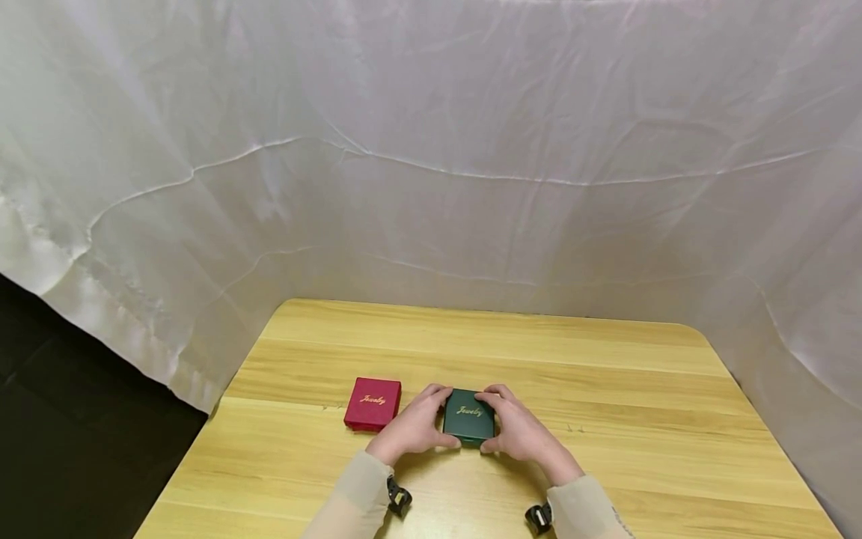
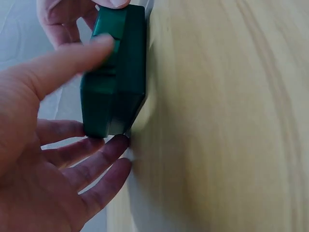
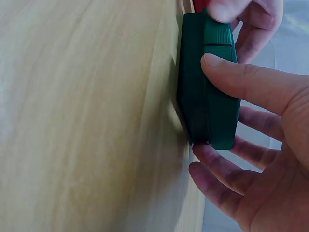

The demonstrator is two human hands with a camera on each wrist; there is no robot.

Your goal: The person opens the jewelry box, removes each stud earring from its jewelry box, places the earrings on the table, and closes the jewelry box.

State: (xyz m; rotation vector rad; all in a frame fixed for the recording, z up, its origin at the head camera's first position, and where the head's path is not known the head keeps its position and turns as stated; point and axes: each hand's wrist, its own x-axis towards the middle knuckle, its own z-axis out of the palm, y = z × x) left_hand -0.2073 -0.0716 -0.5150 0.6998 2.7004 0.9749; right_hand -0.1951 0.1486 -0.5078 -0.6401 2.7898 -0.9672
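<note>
A dark green jewelry box (image 1: 469,425) with gold lettering on its lid lies between both hands on the table. My left hand (image 1: 416,427) grips its left side, thumb at the near face and fingers along the side toward the far corner. The right hand (image 1: 517,428) holds the right side in a mirrored way. In the left wrist view the green box (image 2: 130,63) appears closed, with the left thumb over the notch in its front. The right wrist view has the right thumb pressed on the front of the green box (image 3: 219,106). A red jewelry box (image 1: 373,403), also closed, lies left of the left hand.
The light wooden table (image 1: 640,389) has rounded far corners. A pale satin curtain (image 1: 471,224) hangs behind it and along the sides. Dark floor (image 1: 81,419) shows past the table's left edge. Each wrist wears a small black camera mount (image 1: 399,498).
</note>
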